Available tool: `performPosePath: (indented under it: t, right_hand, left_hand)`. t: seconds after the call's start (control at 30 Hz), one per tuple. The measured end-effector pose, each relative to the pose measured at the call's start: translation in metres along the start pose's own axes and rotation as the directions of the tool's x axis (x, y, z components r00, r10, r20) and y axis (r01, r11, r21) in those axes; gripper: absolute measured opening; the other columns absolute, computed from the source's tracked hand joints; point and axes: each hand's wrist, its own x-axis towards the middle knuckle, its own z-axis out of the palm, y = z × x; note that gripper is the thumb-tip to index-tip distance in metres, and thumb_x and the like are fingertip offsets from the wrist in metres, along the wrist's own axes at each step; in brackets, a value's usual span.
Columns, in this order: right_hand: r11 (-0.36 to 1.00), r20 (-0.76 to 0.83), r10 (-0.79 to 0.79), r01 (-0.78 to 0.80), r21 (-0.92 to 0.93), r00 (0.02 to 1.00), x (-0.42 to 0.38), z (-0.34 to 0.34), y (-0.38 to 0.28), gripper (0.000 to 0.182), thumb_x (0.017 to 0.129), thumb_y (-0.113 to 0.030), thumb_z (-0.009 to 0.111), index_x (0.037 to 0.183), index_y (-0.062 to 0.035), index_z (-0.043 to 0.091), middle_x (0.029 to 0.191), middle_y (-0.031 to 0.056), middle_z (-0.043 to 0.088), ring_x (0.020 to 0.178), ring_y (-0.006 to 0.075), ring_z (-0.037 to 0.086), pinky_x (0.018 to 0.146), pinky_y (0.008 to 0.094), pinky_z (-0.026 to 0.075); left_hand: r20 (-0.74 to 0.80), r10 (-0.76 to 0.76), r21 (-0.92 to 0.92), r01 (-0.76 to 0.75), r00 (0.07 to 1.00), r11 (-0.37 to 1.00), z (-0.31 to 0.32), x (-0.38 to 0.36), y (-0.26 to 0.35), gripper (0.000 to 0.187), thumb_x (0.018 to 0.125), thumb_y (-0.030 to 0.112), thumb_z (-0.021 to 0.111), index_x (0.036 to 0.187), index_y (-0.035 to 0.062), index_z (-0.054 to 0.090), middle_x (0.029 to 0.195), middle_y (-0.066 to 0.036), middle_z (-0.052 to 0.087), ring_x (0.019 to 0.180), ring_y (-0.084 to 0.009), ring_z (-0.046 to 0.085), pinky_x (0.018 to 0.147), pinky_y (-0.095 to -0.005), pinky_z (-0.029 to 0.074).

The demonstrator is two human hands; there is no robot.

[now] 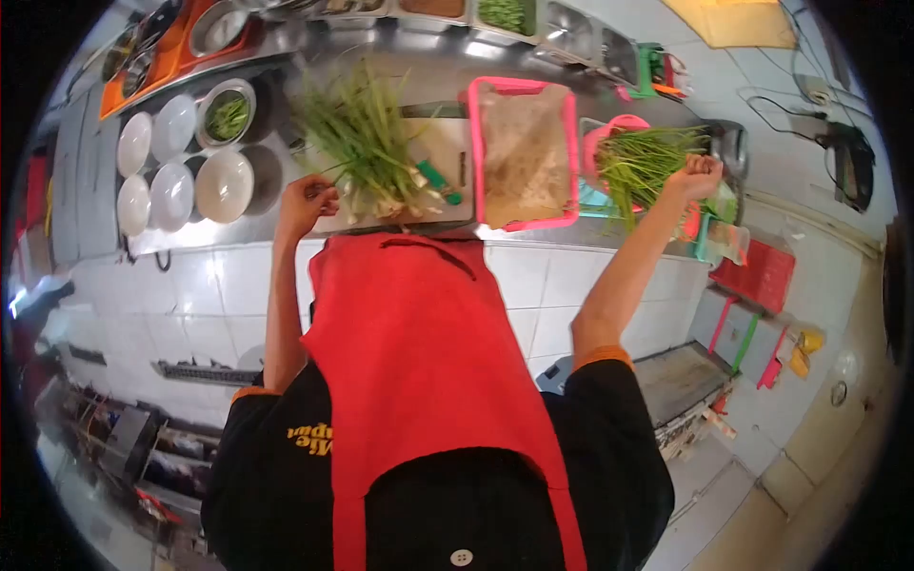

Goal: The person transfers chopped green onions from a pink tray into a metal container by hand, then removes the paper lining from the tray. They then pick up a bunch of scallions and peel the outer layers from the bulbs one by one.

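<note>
My left hand (307,202) is closed on a thin green stalk at the near left edge of a wooden cutting board (447,143). A loose pile of long green stalks with pale ends (367,143) lies on that board. My right hand (693,176) is stretched out to the right, fist shut on a bunch of thin green stems (640,162) that lies over a round pink basket (609,128). A green-handled knife (438,181) rests on the board beside the pile. My red apron (419,362) fills the lower middle.
A pink rectangular basket (476,152) with pale beige contents sits between my hands. Several white bowls (171,181) and a steel bowl of greens (227,116) stand at the left. Steel containers (571,29) line the back. The tiled counter front (533,285) drops below.
</note>
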Motion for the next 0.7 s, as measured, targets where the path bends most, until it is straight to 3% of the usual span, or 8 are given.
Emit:
performPosePath:
  t: [0.07, 0.17, 0.23, 0.37, 0.43, 0.5, 0.6, 0.7]
  right_hand:
    - [0.978, -0.136, 0.061, -0.086, -0.188, 0.989, -0.007, -0.009, 0.041, 0.033, 0.098, -0.027, 0.058, 0.078, -0.0005, 0.062, 0.069, 0.0088, 0.055, 0.062, 0.0193, 0.054, 0.061, 0.0304, 0.042]
    - [0.742, 0.173, -0.246, 0.300, -0.599, 0.954, -0.047, -0.004, 0.060, 0.026, 0.094, -0.022, 0.065, 0.091, 0.0039, 0.068, 0.090, 0.0143, 0.069, 0.083, 0.0253, 0.064, 0.080, 0.0359, 0.051]
    - [0.348, 0.434, -0.546, 0.666, -0.660, 0.716, -0.094, 0.030, 0.039, 0.019, 0.090, -0.015, 0.069, 0.096, 0.0026, 0.068, 0.102, 0.0144, 0.070, 0.095, 0.0254, 0.064, 0.091, 0.0392, 0.050]
    - [0.739, 0.552, -0.177, 0.481, -0.473, 0.815, -0.228, 0.107, 0.032, 0.014, 0.086, -0.010, 0.071, 0.097, -0.0012, 0.069, 0.097, 0.0112, 0.069, 0.090, 0.0220, 0.063, 0.085, 0.0367, 0.049]
    - [0.775, 0.733, 0.311, 0.285, -0.564, 0.605, -0.295, 0.121, 0.050, 0.019, 0.084, -0.004, 0.069, 0.103, -0.0045, 0.068, 0.090, 0.0023, 0.068, 0.083, 0.0125, 0.062, 0.076, 0.0256, 0.048]
    - [0.808, 0.812, 0.538, 0.134, -0.573, 0.228, -0.357, 0.127, 0.068, 0.023, 0.080, -0.011, 0.076, 0.101, -0.0030, 0.070, 0.095, 0.0106, 0.069, 0.083, 0.0214, 0.068, 0.077, 0.0356, 0.053]
    - [0.769, 0.822, 0.552, 0.297, -0.566, 0.136, -0.400, 0.121, 0.094, 0.023, 0.080, -0.011, 0.076, 0.101, -0.0021, 0.069, 0.098, 0.0138, 0.067, 0.085, 0.0284, 0.068, 0.079, 0.0386, 0.054]
    - [0.733, 0.814, 0.509, 0.355, -0.580, 0.278, -0.417, 0.117, 0.105, 0.022, 0.082, -0.011, 0.074, 0.102, -0.0015, 0.069, 0.102, 0.0171, 0.065, 0.087, 0.0336, 0.067, 0.079, 0.0408, 0.053]
  left_hand:
    - [-0.006, -0.026, -0.053, 0.026, 1.000, 0.998, -0.012, -0.011, 0.003, 0.019, 0.095, 0.006, 0.064, 0.110, -0.0073, 0.062, 0.089, -0.018, 0.071, 0.074, -0.0231, 0.073, 0.063, -0.0318, 0.062]
    - [-0.134, -0.083, -0.070, 0.074, 0.988, 0.995, -0.029, -0.042, 0.013, 0.020, 0.097, 0.007, 0.061, 0.111, -0.0077, 0.061, 0.093, -0.021, 0.072, 0.078, -0.0255, 0.074, 0.064, -0.0326, 0.062]
    - [-0.215, -0.109, -0.078, 0.094, 0.971, 0.992, -0.037, -0.060, 0.004, 0.023, 0.099, 0.008, 0.059, 0.114, -0.0096, 0.058, 0.095, -0.023, 0.072, 0.081, -0.0277, 0.074, 0.068, -0.0340, 0.063]
    - [-0.401, -0.109, -0.324, -0.030, 0.909, 0.946, -0.029, -0.074, -0.021, 0.031, 0.100, 0.013, 0.059, 0.118, -0.0107, 0.050, 0.103, -0.026, 0.070, 0.090, -0.0324, 0.073, 0.079, -0.0380, 0.063]
    - [-0.454, -0.164, -0.433, -0.057, 0.876, 0.899, -0.011, -0.068, -0.034, 0.032, 0.099, 0.013, 0.060, 0.117, -0.0107, 0.049, 0.105, -0.027, 0.070, 0.091, -0.0321, 0.073, 0.081, -0.0385, 0.063]
    - [-0.384, -0.128, -0.456, -0.067, 0.915, 0.887, 0.005, -0.051, -0.052, 0.030, 0.099, 0.013, 0.060, 0.116, -0.0093, 0.051, 0.104, -0.025, 0.071, 0.089, -0.0323, 0.074, 0.077, -0.0374, 0.063]
    - [-0.308, -0.127, -0.217, 0.061, 0.943, 0.974, 0.034, -0.023, -0.058, 0.025, 0.096, 0.016, 0.065, 0.105, -0.0067, 0.062, 0.092, -0.019, 0.074, 0.082, -0.0260, 0.074, 0.072, -0.0327, 0.061]
    - [-0.333, 0.118, 0.357, 0.009, 0.936, 0.934, 0.050, -0.009, -0.053, 0.022, 0.088, 0.017, 0.070, 0.092, -0.0049, 0.071, 0.080, -0.014, 0.075, 0.072, -0.0215, 0.073, 0.065, -0.0327, 0.056]
